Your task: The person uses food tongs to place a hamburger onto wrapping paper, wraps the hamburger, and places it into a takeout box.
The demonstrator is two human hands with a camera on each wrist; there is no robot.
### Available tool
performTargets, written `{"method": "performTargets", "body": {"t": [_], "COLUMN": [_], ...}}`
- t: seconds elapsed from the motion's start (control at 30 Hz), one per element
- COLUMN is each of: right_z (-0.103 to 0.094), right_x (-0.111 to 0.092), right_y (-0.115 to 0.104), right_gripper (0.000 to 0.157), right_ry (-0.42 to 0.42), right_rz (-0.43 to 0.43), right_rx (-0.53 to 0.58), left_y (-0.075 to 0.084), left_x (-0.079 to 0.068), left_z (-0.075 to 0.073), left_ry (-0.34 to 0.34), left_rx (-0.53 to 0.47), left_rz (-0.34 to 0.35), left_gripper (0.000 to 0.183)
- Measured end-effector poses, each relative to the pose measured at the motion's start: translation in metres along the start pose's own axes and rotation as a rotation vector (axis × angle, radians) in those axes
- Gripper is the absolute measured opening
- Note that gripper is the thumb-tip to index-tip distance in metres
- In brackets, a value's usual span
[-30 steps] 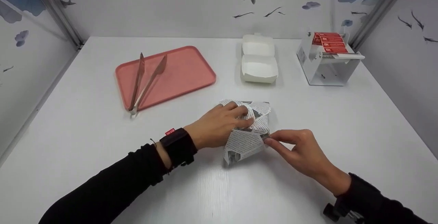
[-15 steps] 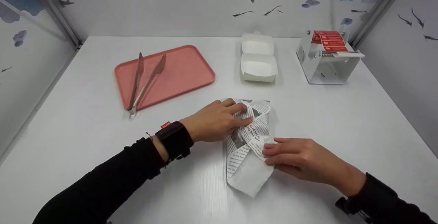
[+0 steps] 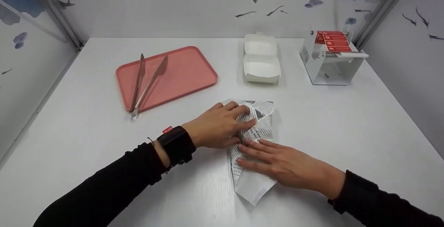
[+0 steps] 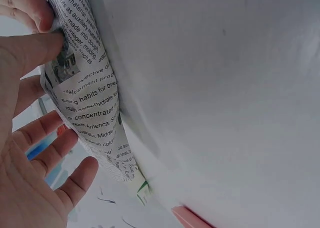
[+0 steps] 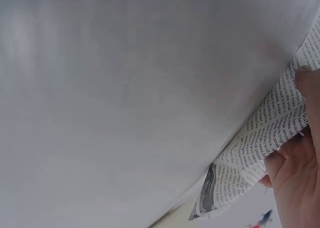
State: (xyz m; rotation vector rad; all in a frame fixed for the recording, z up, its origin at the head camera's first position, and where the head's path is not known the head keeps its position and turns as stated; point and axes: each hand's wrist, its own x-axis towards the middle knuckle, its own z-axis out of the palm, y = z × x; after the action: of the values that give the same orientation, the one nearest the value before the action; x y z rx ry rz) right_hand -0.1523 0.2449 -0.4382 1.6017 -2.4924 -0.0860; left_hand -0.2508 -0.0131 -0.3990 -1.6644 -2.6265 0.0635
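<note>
A newsprint-patterned sheet of wrapping paper (image 3: 265, 116) lies folded into a bulging packet in the middle of the table. Whatever is inside stays hidden. From the left, my left hand (image 3: 220, 124) rests over its far part with fingers spread, pressing down. In the left wrist view its thumb lies against the side of the printed paper (image 4: 85, 92). My right hand (image 3: 282, 166) lies flat across the nearer part, straight fingers pointing left, close to the left thumb. A plain whitish flap (image 3: 255, 187) sticks out toward the near side. Printed paper (image 5: 260, 133) also shows under the right hand in the right wrist view.
At the back left sits a pink tray (image 3: 190, 67) with metal tongs (image 3: 147, 88) lying on it. An open white clamshell box (image 3: 262, 69) stands behind the packet. A label dispenser (image 3: 333, 59) with red stickers occupies the back right. Printed panels wall the table in.
The right hand has gone from pinching the paper's edge to lying flat on it. The near flap has been unfolded toward the front. My left hand has stayed nearly in place.
</note>
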Motion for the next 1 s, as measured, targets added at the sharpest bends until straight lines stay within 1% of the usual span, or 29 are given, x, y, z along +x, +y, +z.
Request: {"method": "performTargets", "body": {"t": [0.1, 0.27, 0.37, 0.43, 0.5, 0.57, 0.63, 0.7, 0.77, 0.87, 0.93, 1.0], "right_z": [-0.001, -0.004, -0.005, -0.006, -0.008, -0.01, -0.012, -0.014, -0.015, -0.015, -0.014, -0.012], "right_x": [-0.001, -0.003, -0.004, -0.004, -0.004, -0.003, -0.002, 0.0, 0.002, 0.008, 0.013, 0.018], "right_y": [0.002, 0.007, 0.011, 0.014, 0.017, 0.021, 0.024, 0.028, 0.031, 0.036, 0.038, 0.041], "right_gripper": [0.074, 0.085, 0.085, 0.083, 0.076, 0.065, 0.05, 0.038, 0.032, 0.026, 0.023, 0.023], "right_ry": [-0.009, -0.011, 0.004, 0.008, 0.015, 0.034, 0.063, 0.097, 0.132, 0.211, 0.283, 0.339], "right_rz": [0.024, 0.05, 0.08, 0.125, 0.187, 0.251, 0.331, 0.419, 0.527, 0.669, 0.739, 0.797], "right_rx": [0.102, 0.271, 0.425, 0.549, 0.674, 0.774, 0.865, 0.929, 0.984, 1.013, 0.976, 0.939], "left_y": [0.002, 0.006, 0.007, 0.007, 0.006, 0.005, 0.004, 0.002, -0.001, -0.005, -0.008, -0.009], "left_x": [0.0, -0.001, -0.001, -0.001, -0.002, -0.002, -0.001, 0.0, 0.001, 0.003, 0.004, 0.004], "left_z": [0.002, 0.004, 0.005, 0.006, 0.006, 0.006, 0.006, 0.005, 0.004, 0.003, 0.003, 0.003], "left_ry": [-0.006, -0.027, -0.034, -0.031, -0.028, -0.026, -0.018, -0.02, -0.022, -0.039, -0.04, -0.025], "left_rx": [0.024, 0.115, 0.145, 0.151, 0.147, 0.132, 0.106, 0.072, 0.036, -0.019, -0.053, -0.078], "left_rz": [-0.013, -0.014, -0.008, 0.0, 0.01, 0.023, 0.033, 0.041, 0.047, 0.053, 0.057, 0.061], "left_gripper": [0.058, 0.053, 0.053, 0.053, 0.053, 0.053, 0.052, 0.052, 0.05, 0.048, 0.046, 0.043]}}
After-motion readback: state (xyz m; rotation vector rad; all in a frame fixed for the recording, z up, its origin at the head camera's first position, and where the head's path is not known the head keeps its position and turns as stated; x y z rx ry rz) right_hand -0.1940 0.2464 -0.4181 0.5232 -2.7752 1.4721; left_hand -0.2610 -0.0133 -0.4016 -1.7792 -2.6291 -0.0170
